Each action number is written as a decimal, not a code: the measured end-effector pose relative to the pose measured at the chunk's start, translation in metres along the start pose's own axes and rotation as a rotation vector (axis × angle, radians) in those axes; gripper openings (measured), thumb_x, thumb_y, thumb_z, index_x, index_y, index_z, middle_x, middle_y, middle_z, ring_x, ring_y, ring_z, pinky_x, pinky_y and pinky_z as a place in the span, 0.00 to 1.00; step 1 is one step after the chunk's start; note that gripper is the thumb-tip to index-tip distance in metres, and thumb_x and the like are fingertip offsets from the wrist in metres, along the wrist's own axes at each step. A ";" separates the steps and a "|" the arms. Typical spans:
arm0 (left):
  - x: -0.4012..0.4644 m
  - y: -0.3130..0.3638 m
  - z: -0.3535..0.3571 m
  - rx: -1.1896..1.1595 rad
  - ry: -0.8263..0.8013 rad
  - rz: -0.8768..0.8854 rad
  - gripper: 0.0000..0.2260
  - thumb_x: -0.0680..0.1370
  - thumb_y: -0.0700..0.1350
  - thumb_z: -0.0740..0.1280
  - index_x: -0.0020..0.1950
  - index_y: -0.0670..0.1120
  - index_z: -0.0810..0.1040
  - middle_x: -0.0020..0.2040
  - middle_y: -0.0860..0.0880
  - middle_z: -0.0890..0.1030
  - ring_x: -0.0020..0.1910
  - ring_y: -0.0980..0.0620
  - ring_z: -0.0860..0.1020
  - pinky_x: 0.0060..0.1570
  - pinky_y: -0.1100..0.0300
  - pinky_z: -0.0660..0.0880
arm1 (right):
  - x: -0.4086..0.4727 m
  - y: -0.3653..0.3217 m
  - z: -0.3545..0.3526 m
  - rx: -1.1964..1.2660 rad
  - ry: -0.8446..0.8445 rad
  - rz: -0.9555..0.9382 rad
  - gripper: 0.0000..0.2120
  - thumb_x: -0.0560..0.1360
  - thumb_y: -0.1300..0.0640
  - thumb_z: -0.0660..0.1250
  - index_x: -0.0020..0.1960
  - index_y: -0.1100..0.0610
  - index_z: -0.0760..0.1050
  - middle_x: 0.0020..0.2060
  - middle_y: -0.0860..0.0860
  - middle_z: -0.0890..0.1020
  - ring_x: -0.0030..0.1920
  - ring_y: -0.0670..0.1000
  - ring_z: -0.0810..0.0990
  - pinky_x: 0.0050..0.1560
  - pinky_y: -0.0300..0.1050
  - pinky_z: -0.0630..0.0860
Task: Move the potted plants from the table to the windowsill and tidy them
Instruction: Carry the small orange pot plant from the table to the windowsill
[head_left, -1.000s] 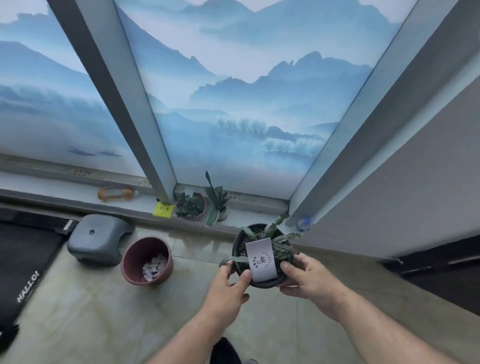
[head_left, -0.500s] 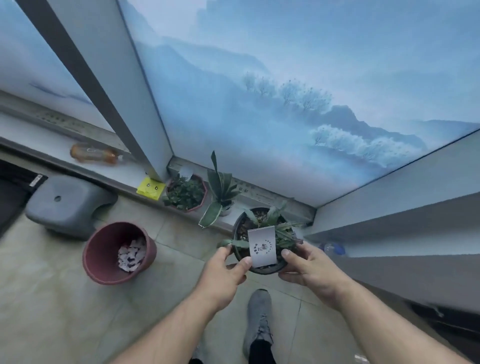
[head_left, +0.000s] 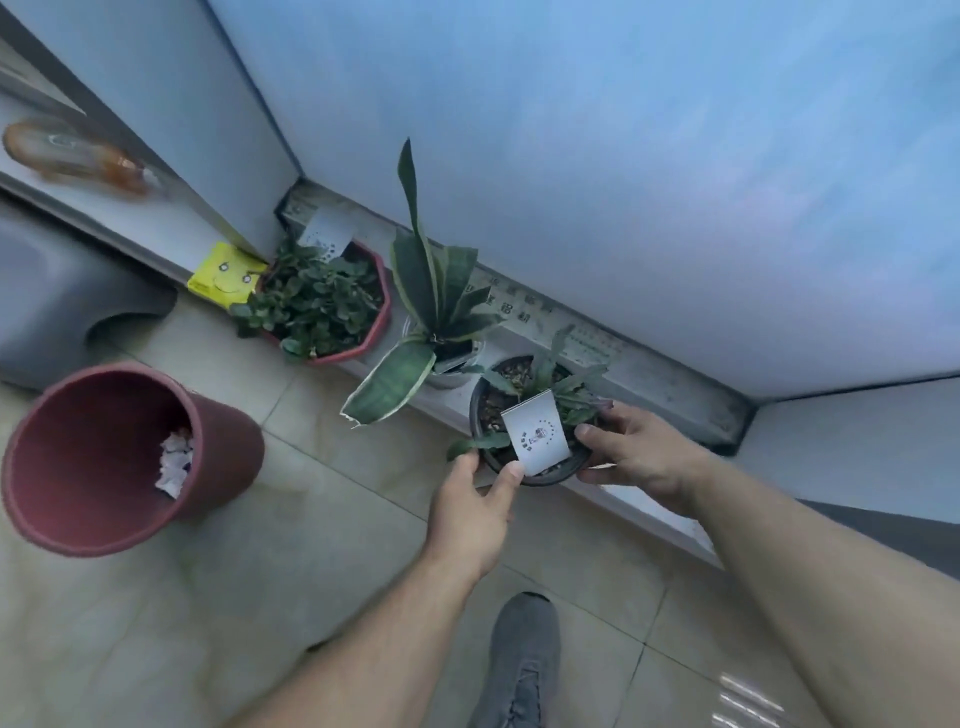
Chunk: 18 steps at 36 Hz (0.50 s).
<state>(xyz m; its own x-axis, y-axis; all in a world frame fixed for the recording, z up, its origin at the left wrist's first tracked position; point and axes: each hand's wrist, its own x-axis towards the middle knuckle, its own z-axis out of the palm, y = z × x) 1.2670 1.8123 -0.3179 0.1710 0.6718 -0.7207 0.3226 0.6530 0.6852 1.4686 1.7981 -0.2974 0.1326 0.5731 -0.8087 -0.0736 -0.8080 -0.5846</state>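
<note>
Hands grip a black potted plant (head_left: 524, 410) from both sides: the left hand (head_left: 470, 512) pinches its near-left rim, the right hand (head_left: 636, 449) clasps its right edge. A white label card (head_left: 537, 432) stands in the pot, which sits over the windowsill (head_left: 649, 499), just right of a tall-leafed plant (head_left: 434, 306) and a red pot (head_left: 324, 306).

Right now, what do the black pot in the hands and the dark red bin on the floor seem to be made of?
Black pot: probably thin plastic, dull black, with a smooth rolled rim. Dark red bin: likely plastic too, matte, with one even colour and a thin wall. Neither is certain from looks alone.
</note>
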 end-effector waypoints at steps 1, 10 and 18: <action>0.009 -0.005 0.004 0.003 0.004 -0.008 0.05 0.79 0.48 0.70 0.48 0.56 0.75 0.43 0.60 0.79 0.44 0.48 0.82 0.50 0.38 0.81 | 0.011 0.002 -0.004 -0.010 -0.005 0.005 0.09 0.82 0.63 0.64 0.59 0.53 0.78 0.61 0.62 0.82 0.50 0.57 0.82 0.53 0.51 0.82; 0.057 -0.026 0.025 0.050 0.076 0.009 0.06 0.76 0.53 0.72 0.44 0.61 0.75 0.48 0.64 0.79 0.53 0.50 0.82 0.55 0.42 0.81 | 0.067 0.005 -0.024 -0.108 -0.026 0.021 0.13 0.82 0.61 0.65 0.66 0.55 0.76 0.59 0.58 0.83 0.49 0.55 0.82 0.58 0.56 0.82; 0.060 -0.030 0.046 0.089 0.126 -0.002 0.06 0.77 0.54 0.72 0.48 0.58 0.76 0.49 0.58 0.83 0.49 0.54 0.83 0.52 0.44 0.82 | 0.079 0.008 -0.035 -0.152 -0.007 0.063 0.12 0.82 0.58 0.65 0.65 0.52 0.77 0.57 0.54 0.85 0.52 0.54 0.84 0.56 0.53 0.82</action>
<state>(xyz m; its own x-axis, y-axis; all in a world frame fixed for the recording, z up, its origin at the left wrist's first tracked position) 1.3105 1.8167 -0.3864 0.0536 0.7126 -0.6996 0.4055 0.6247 0.6674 1.5128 1.8322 -0.3643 0.1253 0.5209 -0.8444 0.0693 -0.8536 -0.5163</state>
